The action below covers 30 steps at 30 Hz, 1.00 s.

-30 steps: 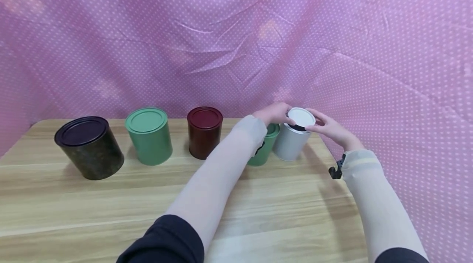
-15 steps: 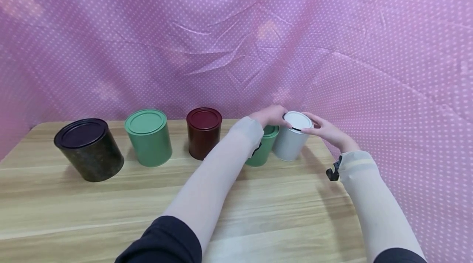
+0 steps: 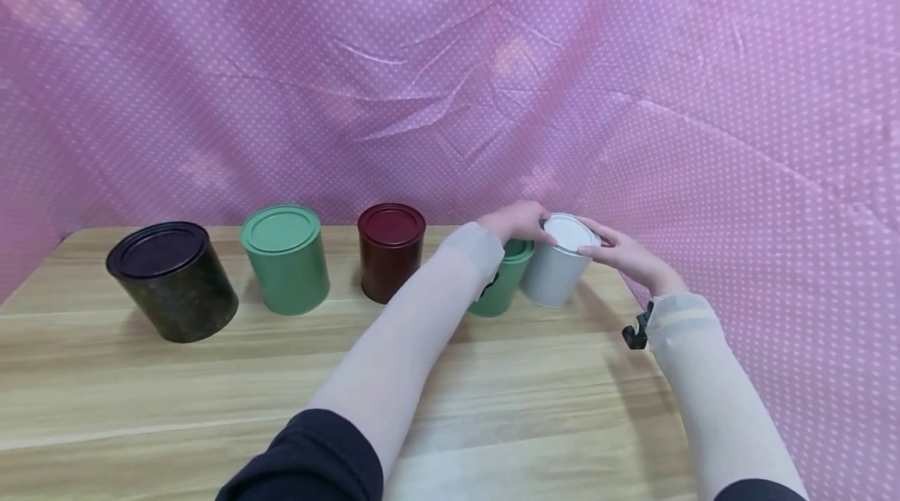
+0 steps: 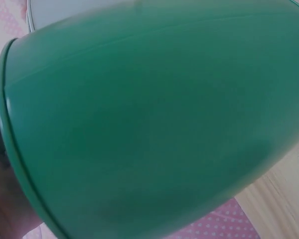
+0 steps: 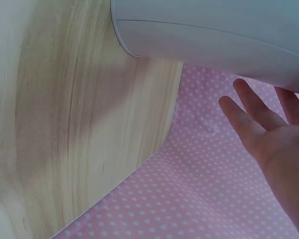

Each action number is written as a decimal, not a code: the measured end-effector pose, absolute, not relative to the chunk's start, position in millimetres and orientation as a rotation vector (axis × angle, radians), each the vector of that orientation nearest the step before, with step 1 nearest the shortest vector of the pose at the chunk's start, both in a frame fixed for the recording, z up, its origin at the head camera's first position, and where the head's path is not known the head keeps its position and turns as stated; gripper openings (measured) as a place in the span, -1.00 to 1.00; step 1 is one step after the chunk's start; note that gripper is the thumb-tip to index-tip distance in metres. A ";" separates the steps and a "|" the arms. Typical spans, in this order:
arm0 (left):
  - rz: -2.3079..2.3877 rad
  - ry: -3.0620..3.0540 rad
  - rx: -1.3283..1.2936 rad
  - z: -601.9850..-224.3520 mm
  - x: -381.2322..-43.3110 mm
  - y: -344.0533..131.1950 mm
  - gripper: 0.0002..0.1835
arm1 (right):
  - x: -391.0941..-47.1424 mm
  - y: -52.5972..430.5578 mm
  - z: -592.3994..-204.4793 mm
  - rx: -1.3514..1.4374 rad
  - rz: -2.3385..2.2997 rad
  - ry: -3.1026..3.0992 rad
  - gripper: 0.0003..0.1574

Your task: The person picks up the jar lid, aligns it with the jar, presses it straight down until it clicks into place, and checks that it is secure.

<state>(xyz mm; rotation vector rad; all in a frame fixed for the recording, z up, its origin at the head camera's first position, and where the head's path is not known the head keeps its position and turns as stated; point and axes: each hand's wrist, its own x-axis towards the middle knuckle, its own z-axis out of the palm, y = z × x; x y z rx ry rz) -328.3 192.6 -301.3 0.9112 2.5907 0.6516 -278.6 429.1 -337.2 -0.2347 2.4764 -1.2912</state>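
A white can (image 3: 553, 280) stands at the right end of the table, its white lid (image 3: 570, 232) seated on top. My left hand (image 3: 516, 220) holds the lid's edge from the left, thumb toward me. On the opposite side my right hand (image 3: 628, 255) grips the rim with thumb and fingers. A smaller green can (image 3: 501, 290) stands beside the white one, partly hidden by my left forearm; in the left wrist view this green can (image 4: 149, 119) covers most of the frame. The right wrist view shows spread fingers (image 5: 243, 122) close to the can's wall.
Along the back of the wooden table (image 3: 211, 407) stand a tilted-looking black can (image 3: 179, 298), a larger green can (image 3: 290, 282) and a dark red can (image 3: 390, 266), all lidded. Pink dotted cloth (image 3: 394, 79) hangs behind and along the right edge.
Both hands have brought the white lid down onto the white can. The dark gap between lid and can has closed. The other cans have stayed put.
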 end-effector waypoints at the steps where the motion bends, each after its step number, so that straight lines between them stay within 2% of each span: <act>1: 0.660 2.589 0.900 -301.4 -328.3 192.4 -0.42 | -278.5 429.6 -337.5 -0.232 -1.293 2.480 -0.05; 8: 0.711 2.566 0.864 -300.8 -328.1 189.8 -0.36 | -278.2 429.6 -336.6 -0.227 -1.291 2.491 -0.06; 17: 0.738 2.544 0.765 -301.6 -326.2 190.2 -0.41 | -275.1 428.9 -331.4 -0.230 -1.190 2.545 -0.06; 30: 0.628 2.560 0.827 -303.3 -328.0 189.8 -0.39 | -279.9 430.6 -332.4 -0.237 -1.141 2.532 -0.06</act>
